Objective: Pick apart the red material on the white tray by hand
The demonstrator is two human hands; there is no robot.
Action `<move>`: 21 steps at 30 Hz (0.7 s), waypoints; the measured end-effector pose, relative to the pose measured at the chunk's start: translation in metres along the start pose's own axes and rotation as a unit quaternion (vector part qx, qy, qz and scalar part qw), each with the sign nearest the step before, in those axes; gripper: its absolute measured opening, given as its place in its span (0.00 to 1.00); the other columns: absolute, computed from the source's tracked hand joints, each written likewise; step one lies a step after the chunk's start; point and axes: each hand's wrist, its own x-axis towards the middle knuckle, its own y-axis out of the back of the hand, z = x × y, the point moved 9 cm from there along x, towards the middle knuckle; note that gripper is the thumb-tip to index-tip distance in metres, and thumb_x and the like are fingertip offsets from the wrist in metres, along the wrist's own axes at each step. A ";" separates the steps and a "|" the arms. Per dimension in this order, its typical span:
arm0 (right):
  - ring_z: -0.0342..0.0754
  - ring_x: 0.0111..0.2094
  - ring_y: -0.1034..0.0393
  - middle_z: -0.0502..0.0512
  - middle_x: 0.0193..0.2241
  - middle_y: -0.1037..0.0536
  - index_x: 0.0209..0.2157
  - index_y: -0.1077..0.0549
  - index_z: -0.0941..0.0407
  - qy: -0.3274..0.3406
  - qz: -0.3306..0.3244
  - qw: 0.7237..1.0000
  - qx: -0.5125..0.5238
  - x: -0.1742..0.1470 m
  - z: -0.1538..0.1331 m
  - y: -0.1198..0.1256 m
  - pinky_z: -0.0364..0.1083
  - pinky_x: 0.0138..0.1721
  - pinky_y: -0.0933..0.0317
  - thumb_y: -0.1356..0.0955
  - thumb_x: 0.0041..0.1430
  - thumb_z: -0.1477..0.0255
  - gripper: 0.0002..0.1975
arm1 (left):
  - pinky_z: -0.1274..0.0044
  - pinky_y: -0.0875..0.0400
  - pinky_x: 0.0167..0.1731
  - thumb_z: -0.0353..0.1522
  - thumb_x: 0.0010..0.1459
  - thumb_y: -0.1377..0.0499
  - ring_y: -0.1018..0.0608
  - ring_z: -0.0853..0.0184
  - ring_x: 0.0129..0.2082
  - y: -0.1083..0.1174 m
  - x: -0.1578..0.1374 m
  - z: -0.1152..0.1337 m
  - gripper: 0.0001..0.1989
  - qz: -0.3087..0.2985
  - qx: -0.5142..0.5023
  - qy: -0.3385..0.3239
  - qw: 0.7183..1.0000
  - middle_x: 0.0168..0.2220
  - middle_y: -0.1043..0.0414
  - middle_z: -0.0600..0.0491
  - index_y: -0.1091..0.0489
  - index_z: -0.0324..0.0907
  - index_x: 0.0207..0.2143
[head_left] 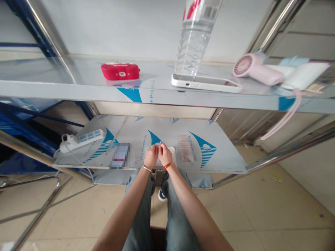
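My left hand (151, 157) and my right hand (164, 154) meet above the front part of the lower shelf (136, 125). The fingers of both are curled and pinched together, fingertips touching or nearly so. Whatever they pinch is too small to make out. Under and beside my right hand lies a white pad-like thing (172, 153). To its right is a clear plastic bag (185, 149) with red stripes. Another clear film or bag (140, 155) seems to lie left of my left hand. A phone with a blurred screen (119, 156) rests farther left.
A white power strip (89, 137) with a cable sits at the lower shelf's left. On the upper shelf (86, 89) stand a red case (120, 71), a water bottle (195, 45), a white phone (204, 83) and a pink handheld fan (258, 69) with its strap hanging down.
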 end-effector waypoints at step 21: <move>0.43 0.27 0.32 0.51 0.28 0.24 0.32 0.30 0.56 0.002 0.003 0.998 -0.066 -0.004 -0.007 0.004 0.41 0.25 0.53 0.39 0.62 0.73 0.08 | 0.75 0.39 0.32 0.30 0.65 0.55 0.25 0.63 0.30 0.015 -0.001 -0.003 0.10 0.084 0.194 0.053 0.976 0.29 0.28 0.47 0.35 0.39 0.35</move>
